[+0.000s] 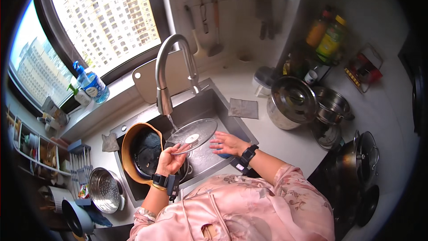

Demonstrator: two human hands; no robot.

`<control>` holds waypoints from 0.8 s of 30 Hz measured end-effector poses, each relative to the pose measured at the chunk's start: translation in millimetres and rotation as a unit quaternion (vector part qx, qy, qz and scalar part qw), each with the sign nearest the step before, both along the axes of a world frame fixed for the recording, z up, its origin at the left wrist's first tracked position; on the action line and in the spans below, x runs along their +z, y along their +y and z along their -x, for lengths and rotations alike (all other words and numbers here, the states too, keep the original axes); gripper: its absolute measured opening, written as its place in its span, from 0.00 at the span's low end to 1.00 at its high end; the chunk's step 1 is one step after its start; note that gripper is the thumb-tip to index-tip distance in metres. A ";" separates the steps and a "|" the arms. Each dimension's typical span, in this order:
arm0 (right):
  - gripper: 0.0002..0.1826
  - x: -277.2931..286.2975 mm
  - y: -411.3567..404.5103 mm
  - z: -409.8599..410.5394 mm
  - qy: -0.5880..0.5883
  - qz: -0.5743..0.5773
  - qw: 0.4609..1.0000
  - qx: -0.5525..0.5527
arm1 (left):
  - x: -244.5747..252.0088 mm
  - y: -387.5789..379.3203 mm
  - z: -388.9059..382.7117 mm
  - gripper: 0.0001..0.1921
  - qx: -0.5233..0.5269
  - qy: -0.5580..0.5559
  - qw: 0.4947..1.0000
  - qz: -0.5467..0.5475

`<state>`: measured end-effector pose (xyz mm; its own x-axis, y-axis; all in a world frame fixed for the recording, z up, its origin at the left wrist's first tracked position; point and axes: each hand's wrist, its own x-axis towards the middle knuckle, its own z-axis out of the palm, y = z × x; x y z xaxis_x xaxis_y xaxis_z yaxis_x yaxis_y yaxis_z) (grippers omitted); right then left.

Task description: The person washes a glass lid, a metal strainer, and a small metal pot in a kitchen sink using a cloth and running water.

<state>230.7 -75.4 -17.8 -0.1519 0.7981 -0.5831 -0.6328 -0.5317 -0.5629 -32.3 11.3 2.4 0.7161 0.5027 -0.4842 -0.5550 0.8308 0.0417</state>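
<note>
A round glass pot lid [204, 134] is held tilted over the stainless steel sink [224, 107], its underside facing up with a white disc at the centre. My left hand [171, 160] grips the lid's near left rim. Close to the right rim, my right hand [229, 143] has its fingers spread; whether they touch the glass is hard to tell. Water runs from the pull-down faucet [164, 102] onto the lid. An orange-rimmed pan with a dark inside [147, 150] rests in the sink's left part. Something blue [224, 154] is partly hidden below my right hand.
Grey cloths [243, 108] lie on both sides of the sink. A steel colander [105, 190] stands at the left. On the right counter are a lidded steel pot [291, 107], a steamer pot [331, 105] and a wok with a glass lid [366, 157]. A cutting board [143, 83] leans behind the faucet.
</note>
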 end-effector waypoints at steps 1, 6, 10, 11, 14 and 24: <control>0.25 3.3 -1.2 2.2 -0.002 -0.001 1.000 -0.011 | 5.7 -4.3 -7.0 0.30 -0.001 0.004 1.000 0.000; 0.20 18.4 2.3 19.7 0.101 -0.107 0.988 0.038 | 22.1 -16.4 -23.6 0.28 -0.057 -0.091 0.994 0.018; 0.15 24.4 -2.4 21.0 0.126 -0.156 0.979 -0.031 | 39.2 -21.0 -33.7 0.26 -0.067 -0.084 0.994 -0.016; 0.15 27.6 -4.4 21.2 0.127 -0.180 0.974 -0.059 | 38.4 -18.2 -35.3 0.26 -0.071 -0.086 0.994 -0.016; 0.16 49.2 -7.1 17.9 0.087 -0.228 0.964 -0.110 | 49.0 -18.8 -39.9 0.24 -0.139 -0.195 0.971 0.023; 0.15 179.8 -56.6 -89.1 -0.437 -0.340 0.758 -0.344 | 71.7 -22.3 -35.5 0.21 -0.189 -0.004 0.973 -0.129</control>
